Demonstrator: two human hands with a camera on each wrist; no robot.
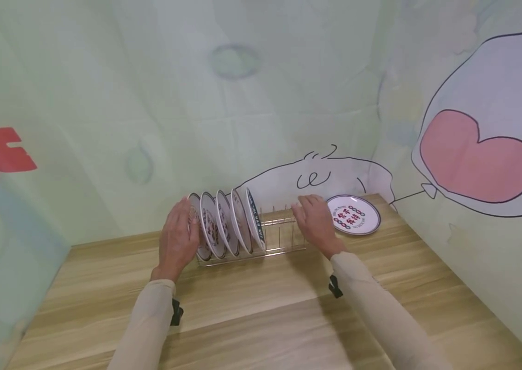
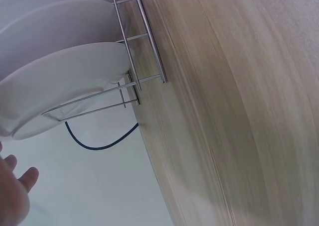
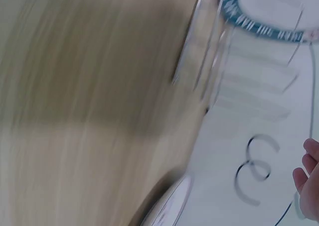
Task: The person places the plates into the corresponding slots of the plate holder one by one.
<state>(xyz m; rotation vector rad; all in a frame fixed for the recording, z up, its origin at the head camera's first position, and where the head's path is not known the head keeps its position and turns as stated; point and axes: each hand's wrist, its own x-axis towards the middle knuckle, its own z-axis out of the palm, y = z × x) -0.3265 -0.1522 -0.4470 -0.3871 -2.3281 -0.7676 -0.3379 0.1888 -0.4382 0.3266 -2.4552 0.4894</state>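
Observation:
A wire dish rack (image 1: 284, 252) stands on the table with several white patterned plates (image 1: 210, 231) upright in its left part. The rightmost of them, a plate with a teal lettered rim (image 1: 256, 221), leans slightly. My left hand (image 1: 176, 236) is beside the leftmost plate, fingers extended and partly covering it; whether it touches cannot be told. In the left wrist view, plate backs (image 2: 70, 69) fill the upper left. My right hand (image 1: 314, 221) hovers by the rack's right end, holding nothing. To its right lies another plate (image 1: 353, 216) with red characters, partly behind the hand.
The wood-grain table (image 1: 252, 308) runs forward from the rack. A pale printed cloth wall (image 1: 173, 92) rises close behind it, and another wall with a balloon drawing (image 1: 478, 159) borders the right side.

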